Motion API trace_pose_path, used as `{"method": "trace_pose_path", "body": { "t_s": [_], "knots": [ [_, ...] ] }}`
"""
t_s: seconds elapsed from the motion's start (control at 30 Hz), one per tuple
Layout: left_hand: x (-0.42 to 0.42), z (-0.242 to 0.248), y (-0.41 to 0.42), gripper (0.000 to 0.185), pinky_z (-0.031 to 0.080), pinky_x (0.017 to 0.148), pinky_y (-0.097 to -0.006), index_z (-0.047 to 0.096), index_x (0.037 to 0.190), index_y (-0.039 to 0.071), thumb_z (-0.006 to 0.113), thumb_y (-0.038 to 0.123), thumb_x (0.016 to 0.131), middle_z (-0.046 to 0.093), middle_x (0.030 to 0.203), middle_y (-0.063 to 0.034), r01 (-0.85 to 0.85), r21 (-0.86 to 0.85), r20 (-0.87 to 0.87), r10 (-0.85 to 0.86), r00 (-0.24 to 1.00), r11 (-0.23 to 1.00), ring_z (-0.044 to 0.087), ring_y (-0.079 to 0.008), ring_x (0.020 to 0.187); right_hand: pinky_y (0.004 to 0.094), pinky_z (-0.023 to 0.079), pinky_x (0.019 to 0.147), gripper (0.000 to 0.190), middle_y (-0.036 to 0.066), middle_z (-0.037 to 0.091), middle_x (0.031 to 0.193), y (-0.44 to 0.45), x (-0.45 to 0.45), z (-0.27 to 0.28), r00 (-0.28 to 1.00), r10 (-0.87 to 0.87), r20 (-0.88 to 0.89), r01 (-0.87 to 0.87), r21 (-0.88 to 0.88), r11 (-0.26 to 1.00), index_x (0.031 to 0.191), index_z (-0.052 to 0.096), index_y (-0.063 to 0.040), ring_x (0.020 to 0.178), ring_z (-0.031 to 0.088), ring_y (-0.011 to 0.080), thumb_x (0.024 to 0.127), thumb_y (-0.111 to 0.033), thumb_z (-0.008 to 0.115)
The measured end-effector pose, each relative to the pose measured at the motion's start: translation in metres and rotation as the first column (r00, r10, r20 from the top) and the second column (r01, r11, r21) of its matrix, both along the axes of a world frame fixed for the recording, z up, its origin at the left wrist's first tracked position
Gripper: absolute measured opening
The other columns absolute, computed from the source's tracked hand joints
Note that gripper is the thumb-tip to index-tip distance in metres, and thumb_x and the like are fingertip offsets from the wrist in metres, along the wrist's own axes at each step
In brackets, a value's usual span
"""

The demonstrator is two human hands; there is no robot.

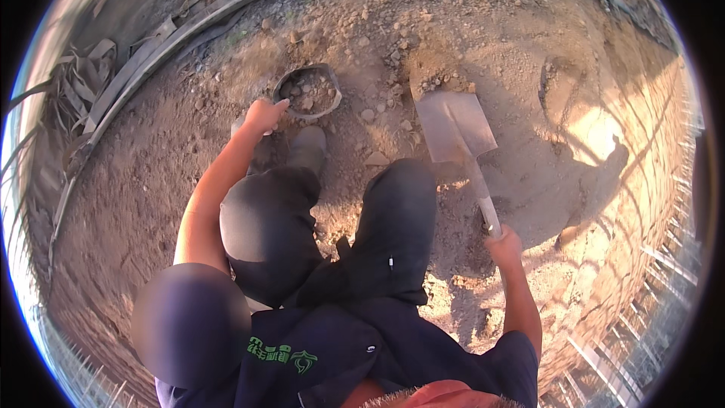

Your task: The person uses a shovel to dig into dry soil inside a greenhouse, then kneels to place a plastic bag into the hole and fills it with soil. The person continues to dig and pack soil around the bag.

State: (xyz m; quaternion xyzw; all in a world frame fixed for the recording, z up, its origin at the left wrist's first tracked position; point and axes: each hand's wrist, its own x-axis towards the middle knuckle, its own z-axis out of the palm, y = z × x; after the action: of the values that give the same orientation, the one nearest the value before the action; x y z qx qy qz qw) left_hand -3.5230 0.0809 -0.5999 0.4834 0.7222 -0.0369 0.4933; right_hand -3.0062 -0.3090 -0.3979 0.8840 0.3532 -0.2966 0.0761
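A round, thin-walled pot point(336, 101), perhaps a nursery pot or bag, stands in front of my left boot with clods of soil point(308, 90) inside. My left hand point(265, 117) grips its near-left rim. Over on the right, my right hand point(504, 246) is closed around the wooden handle point(487, 209) of a shovel. The flat metal shovel blade point(456, 124) lies on the ground, its far edge against a small heap of loose earth point(439, 71). Little or no soil shows on the blade itself.
Beyond the pot and blade spread stones and crumbled soil point(391, 17). A long pale border strip point(226, 3) curves along the left and far side, with dry leaves point(85, 79) beside it. Thin stakes point(668, 263) line the right rim. My knees point(399, 204) frame the near middle.
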Motion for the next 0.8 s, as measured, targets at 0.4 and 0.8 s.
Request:
{"method": "trace_pose_path", "body": {
  "t_s": [0.4, 0.8],
  "knots": [
    [0.000, -0.033, -0.001, 0.046, 0.057, 0.060, -0.0416, 0.072, 0.083, -0.003, 0.065, 0.041, 0.098, 0.067, 0.064, -0.0127, 0.084, 0.078, 0.032, -0.086, 0.996, 0.993, 0.069, -0.0273, 0.057, 0.0468, 0.051, 0.068, 0.022, 0.024, 0.065, 0.077, 0.010, -0.007, 0.143, 0.993, 0.084, 0.086, -0.091, 0.076, 0.993, 0.094, 0.067, 0.000, 0.069, 0.065, 0.0398, 0.077, -0.013, 0.071],
    [0.006, -0.058, -0.003, 0.039, 0.057, 0.086, -0.0467, 0.078, 0.097, 0.003, 0.063, 0.038, 0.092, 0.075, 0.096, -0.0231, 0.385, 0.221, -0.135, -0.363, 0.922, 0.896, 0.073, -0.0401, 0.094, 0.0451, 0.055, 0.070, 0.037, 0.025, 0.070, 0.084, 0.073, -0.024, 0.218, 0.892, 0.438, 0.115, -0.428, -0.098, 0.898, 0.113, 0.072, -0.003, 0.079, 0.071, 0.0434, 0.078, -0.014, 0.075]
  ]
}}
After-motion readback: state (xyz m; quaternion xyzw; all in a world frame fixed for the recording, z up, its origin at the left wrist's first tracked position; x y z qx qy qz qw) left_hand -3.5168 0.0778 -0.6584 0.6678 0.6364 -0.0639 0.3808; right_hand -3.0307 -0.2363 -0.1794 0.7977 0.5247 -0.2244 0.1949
